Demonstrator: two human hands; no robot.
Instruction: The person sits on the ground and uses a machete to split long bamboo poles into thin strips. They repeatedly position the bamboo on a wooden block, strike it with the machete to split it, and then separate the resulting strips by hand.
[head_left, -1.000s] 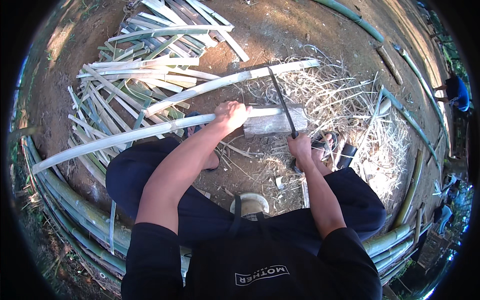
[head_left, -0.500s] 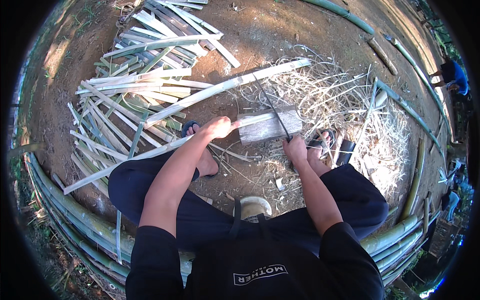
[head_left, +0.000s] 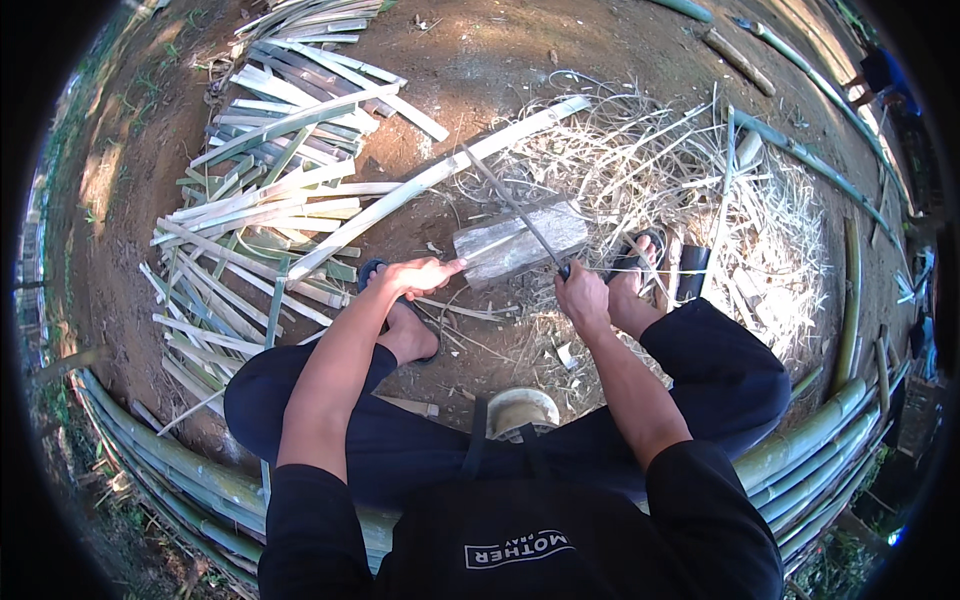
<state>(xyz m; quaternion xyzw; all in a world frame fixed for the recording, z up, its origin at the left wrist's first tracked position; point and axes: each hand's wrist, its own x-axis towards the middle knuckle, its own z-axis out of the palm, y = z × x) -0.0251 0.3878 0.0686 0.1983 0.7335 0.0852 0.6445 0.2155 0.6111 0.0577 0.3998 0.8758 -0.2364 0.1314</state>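
Observation:
My right hand (head_left: 583, 296) is closed round the black handle of a long, narrow-bladed knife (head_left: 508, 198). Its blade slants up and left across a squared wooden block (head_left: 561, 226) on the ground. At the block's left side my left hand (head_left: 425, 276) is closed on a pale bamboo strip (head_left: 492, 248), which looks thin, as if seen edge-on. The strip's front part lies over the block and meets the blade near the middle. My left forearm and knee hide much of the strip's rear part.
Split bamboo slats (head_left: 270, 205) lie heaped at the left. One long slat (head_left: 440, 180) rests beyond the block. Curly shavings (head_left: 640, 150) cover the ground to the right. A pale bucket (head_left: 522, 408) stands between my legs. Green bamboo poles (head_left: 185, 440) run behind me. A person (head_left: 888, 80) is at far right.
The strip has turned from its broad face to a thin edge, and its tail no longer shows along my left forearm. The knife remains across the block. The whole view has shifted slightly.

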